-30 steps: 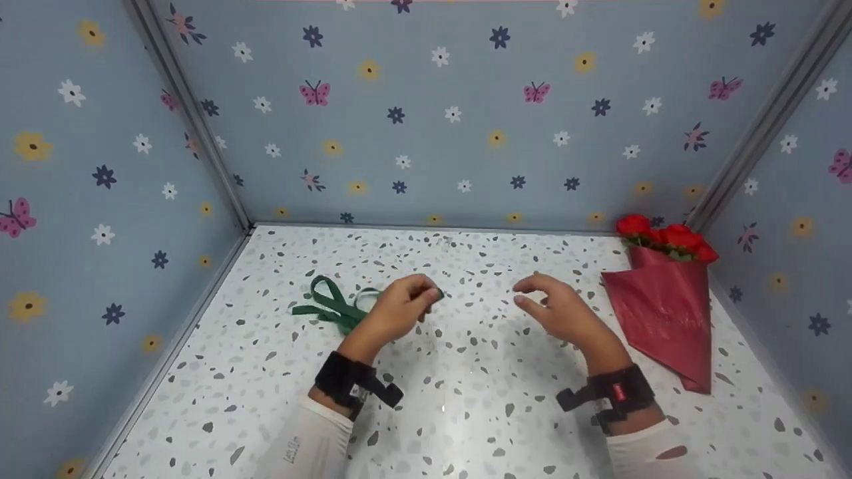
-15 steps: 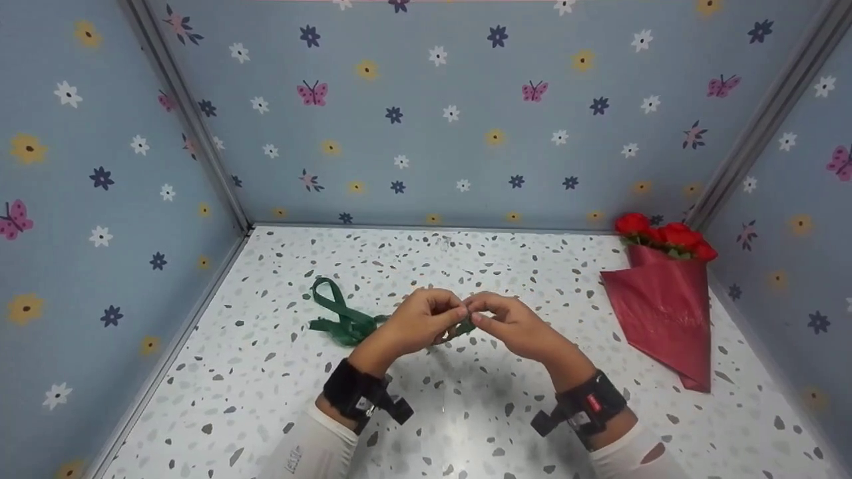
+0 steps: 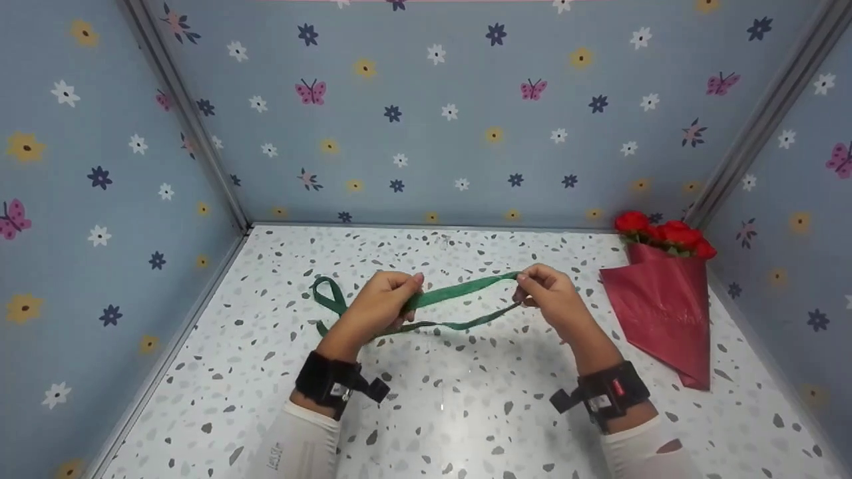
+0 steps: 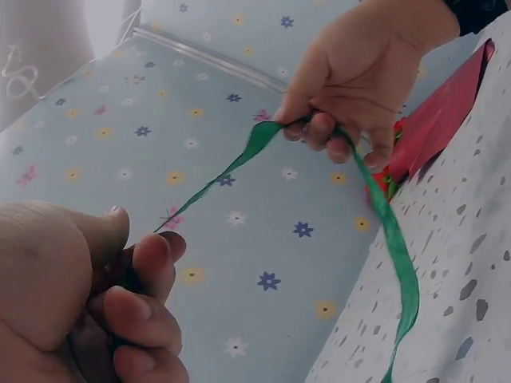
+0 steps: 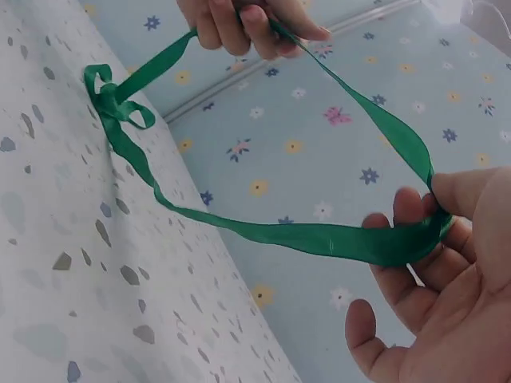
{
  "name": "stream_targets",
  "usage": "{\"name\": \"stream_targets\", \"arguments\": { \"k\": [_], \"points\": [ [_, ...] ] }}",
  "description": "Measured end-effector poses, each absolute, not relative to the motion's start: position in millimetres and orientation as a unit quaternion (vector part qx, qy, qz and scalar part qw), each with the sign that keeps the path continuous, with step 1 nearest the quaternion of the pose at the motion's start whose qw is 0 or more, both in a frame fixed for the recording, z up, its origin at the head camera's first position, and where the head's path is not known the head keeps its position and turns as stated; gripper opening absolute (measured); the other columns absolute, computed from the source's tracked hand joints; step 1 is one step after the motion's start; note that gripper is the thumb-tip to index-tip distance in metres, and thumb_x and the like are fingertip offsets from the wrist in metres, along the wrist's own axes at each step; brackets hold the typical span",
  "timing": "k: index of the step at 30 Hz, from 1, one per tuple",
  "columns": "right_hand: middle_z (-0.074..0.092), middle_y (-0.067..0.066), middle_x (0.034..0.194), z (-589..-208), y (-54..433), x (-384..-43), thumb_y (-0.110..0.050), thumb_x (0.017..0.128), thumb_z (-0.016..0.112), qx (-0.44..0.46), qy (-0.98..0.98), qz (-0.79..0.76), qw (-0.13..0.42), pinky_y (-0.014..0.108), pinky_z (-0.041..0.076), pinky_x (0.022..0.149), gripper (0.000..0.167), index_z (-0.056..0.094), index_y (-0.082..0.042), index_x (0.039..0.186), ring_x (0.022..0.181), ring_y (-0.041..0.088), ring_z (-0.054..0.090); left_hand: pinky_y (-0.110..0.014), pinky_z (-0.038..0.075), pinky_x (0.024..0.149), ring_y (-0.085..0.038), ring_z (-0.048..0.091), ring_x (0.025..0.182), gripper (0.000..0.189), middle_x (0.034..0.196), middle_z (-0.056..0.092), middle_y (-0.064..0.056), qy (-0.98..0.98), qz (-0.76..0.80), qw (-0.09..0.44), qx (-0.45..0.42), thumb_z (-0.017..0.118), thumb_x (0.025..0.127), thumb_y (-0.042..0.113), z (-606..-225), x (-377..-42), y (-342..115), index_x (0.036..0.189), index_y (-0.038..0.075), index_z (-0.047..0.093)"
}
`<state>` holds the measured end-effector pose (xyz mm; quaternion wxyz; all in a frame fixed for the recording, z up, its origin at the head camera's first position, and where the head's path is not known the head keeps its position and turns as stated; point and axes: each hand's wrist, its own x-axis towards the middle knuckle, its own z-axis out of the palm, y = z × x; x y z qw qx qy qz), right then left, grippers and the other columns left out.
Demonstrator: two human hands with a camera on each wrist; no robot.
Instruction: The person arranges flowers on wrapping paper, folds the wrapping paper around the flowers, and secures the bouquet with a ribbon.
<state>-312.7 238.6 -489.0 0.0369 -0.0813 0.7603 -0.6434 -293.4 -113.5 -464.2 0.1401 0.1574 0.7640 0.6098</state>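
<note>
A green ribbon [image 3: 459, 290] stretches between my two hands above the speckled table. My left hand [image 3: 376, 303] grips one part of it, fingers curled around the band. On the other side my right hand [image 3: 556, 299] pinches the ribbon between thumb and fingers. A second length sags below the taut one and runs back to the left. In the right wrist view, a looped bunch of the same ribbon [image 5: 112, 100] lies on the table beyond the left hand. The left wrist view shows the ribbon [image 4: 399, 263] hanging down from the right hand's fingers.
A bouquet of red roses [image 3: 665, 234] in dark red wrapping paper [image 3: 665, 313] lies at the right side of the white speckled table [image 3: 439, 412]. Blue flower-patterned panels [image 3: 426, 133] enclose the table at the back and both sides.
My hands came together over the ribbon, then drew apart. The right hand, holding nothing a second ago, now pinches the ribbon, which is stretched between both hands. The bouquet stays where it was.
</note>
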Motion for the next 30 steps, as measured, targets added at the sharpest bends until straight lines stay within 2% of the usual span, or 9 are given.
{"name": "stream_targets", "arguments": {
  "k": [3, 5, 8, 12, 15, 17, 22, 26, 30],
  "points": [
    [0.070, -0.002, 0.087, -492, 254, -321, -0.021, 0.118, 0.063, -0.020, 0.758, -0.652, 0.024, 0.032, 0.063, 0.092, 0.018, 0.068, -0.011, 0.105, 0.091, 0.013, 0.073, -0.024, 0.049, 0.049, -0.009, 0.056, 0.048, 0.047, 0.068, 0.068, 0.002, 0.757, 0.591, 0.202, 0.191, 0.060, 0.119, 0.041, -463, -294, -124, 0.091, 0.006, 0.075],
    [0.066, -0.002, 0.083, -493, 265, -325, -0.021, 0.118, 0.063, 0.012, 0.743, -0.669, 0.011, 0.028, 0.064, 0.089, 0.019, 0.069, -0.012, 0.103, 0.086, 0.012, 0.072, -0.024, 0.046, 0.051, -0.009, 0.052, 0.049, 0.047, 0.065, 0.062, 0.005, 0.770, 0.566, 0.206, 0.212, 0.061, 0.119, 0.040, -463, -295, -128, 0.085, 0.009, 0.070],
    [0.058, -0.003, 0.076, -490, 280, -328, -0.020, 0.118, 0.062, 0.053, 0.698, -0.714, -0.009, 0.025, 0.066, 0.084, 0.020, 0.069, -0.015, 0.100, 0.076, 0.011, 0.067, -0.027, 0.044, 0.063, -0.010, 0.044, 0.058, 0.047, 0.067, 0.050, 0.008, 0.805, 0.537, 0.151, 0.203, 0.064, 0.117, 0.039, -465, -299, -131, 0.076, 0.016, 0.060],
    [0.048, -0.004, 0.068, -483, 303, -327, -0.022, 0.118, 0.062, 0.088, 0.640, -0.763, -0.028, 0.024, 0.060, 0.070, 0.022, 0.070, -0.019, 0.098, 0.061, 0.011, 0.050, -0.034, 0.047, 0.079, -0.011, 0.051, 0.075, 0.047, 0.078, 0.054, 0.007, 0.848, 0.504, 0.074, 0.142, 0.068, 0.116, 0.039, -468, -305, -136, 0.074, 0.020, 0.057],
    [0.048, -0.005, 0.069, -477, 319, -324, -0.025, 0.117, 0.066, 0.097, 0.635, -0.765, -0.035, 0.024, 0.049, 0.061, 0.017, 0.072, -0.019, 0.103, 0.061, 0.012, 0.041, -0.037, 0.045, 0.076, -0.015, 0.053, 0.075, 0.043, 0.080, 0.055, 0.004, 0.875, 0.476, 0.026, 0.078, 0.067, 0.116, 0.041, -471, -311, -144, 0.080, 0.019, 0.062],
    [0.051, -0.005, 0.072, -472, 329, -321, -0.028, 0.116, 0.068, 0.100, 0.654, -0.749, -0.038, 0.024, 0.045, 0.060, 0.013, 0.075, -0.018, 0.109, 0.063, 0.013, 0.041, -0.040, 0.041, 0.071, -0.021, 0.046, 0.070, 0.043, 0.079, 0.051, -0.001, 0.893, 0.449, -0.011, 0.033, 0.063, 0.117, 0.044, -473, -315, -153, 0.084, 0.017, 0.063],
    [0.065, -0.008, 0.081, -460, 354, -311, -0.034, 0.112, 0.075, 0.113, 0.735, -0.664, -0.075, 0.024, 0.051, 0.064, 0.017, 0.079, -0.019, 0.117, 0.070, 0.014, 0.053, -0.039, 0.042, 0.067, -0.026, 0.058, 0.073, 0.045, 0.088, 0.066, -0.009, 0.925, 0.356, -0.099, -0.090, 0.055, 0.120, 0.047, -480, -322, -191, 0.095, 0.012, 0.069],
    [0.067, -0.010, 0.083, -456, 375, -305, -0.035, 0.108, 0.080, 0.102, 0.758, -0.636, -0.097, 0.024, 0.056, 0.067, 0.016, 0.080, -0.019, 0.114, 0.072, 0.014, 0.057, -0.041, 0.048, 0.068, -0.033, 0.070, 0.083, 0.047, 0.104, 0.078, -0.018, 0.930, 0.300, -0.103, -0.185, 0.049, 0.121, 0.043, -494, -325, -238, 0.112, 0.006, 0.076],
    [0.066, -0.013, 0.084, -460, 387, -302, -0.037, 0.110, 0.078, 0.074, 0.807, -0.583, -0.060, 0.024, 0.056, 0.069, 0.024, 0.078, -0.016, 0.120, 0.075, 0.013, 0.058, -0.049, 0.057, 0.071, -0.045, 0.077, 0.100, 0.050, 0.121, 0.079, -0.028, 0.925, 0.265, -0.071, -0.263, 0.044, 0.121, 0.036, -515, -322, -286, 0.125, -0.003, 0.075]
  ]
}}
